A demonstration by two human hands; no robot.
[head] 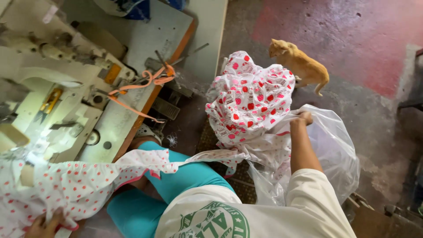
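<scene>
Head: bag rim in right grip

L hand cut off by bottom edge, fingers buried in dotted cloth. R hand grips bag; palm hidden. Sewing machine above L hand cropped, blurred.

We see a pale sewing machine filling the left part of the bench. Near the bench's right edge an orange ribbon trails across the top and down over the side. Out on the concrete floor, a ginger cat stands beside a worn red patch.
</scene>
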